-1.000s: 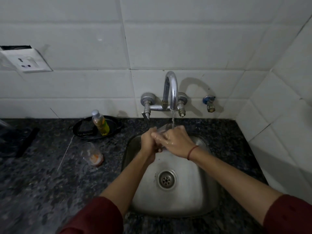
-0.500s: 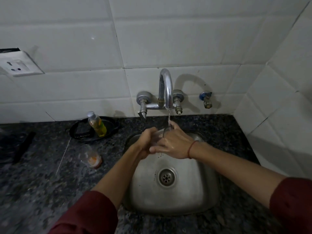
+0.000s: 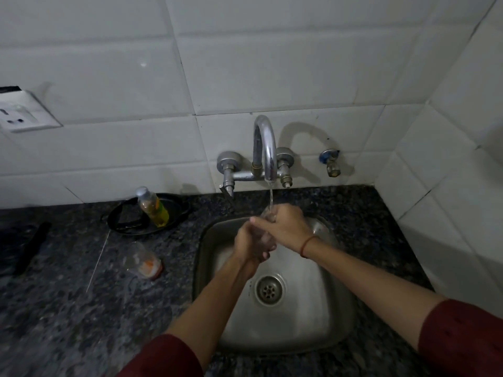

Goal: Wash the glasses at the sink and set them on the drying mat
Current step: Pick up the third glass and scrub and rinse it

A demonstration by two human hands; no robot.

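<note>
Head view: since half a second ago my hands have shifted slightly under the spout, my left hand [image 3: 251,244] now lower, around the base of the clear drinking glass [image 3: 268,213], and my right hand [image 3: 285,227] curled over its upper side. Both sets of fingers are closed around the glass, which sits above the stainless steel sink [image 3: 321,317] with the thin stream from the curved chrome tap [image 3: 265,148] falling into its mouth. Judgement: rinsing of this glass is under way, not finished. A second clear glass with orange residue [image 3: 144,262] lies on the dark speckled granite counter [image 3: 68,308], apparently unwashed. No drying mat is visible; nothing has been set down to dry.
</note>
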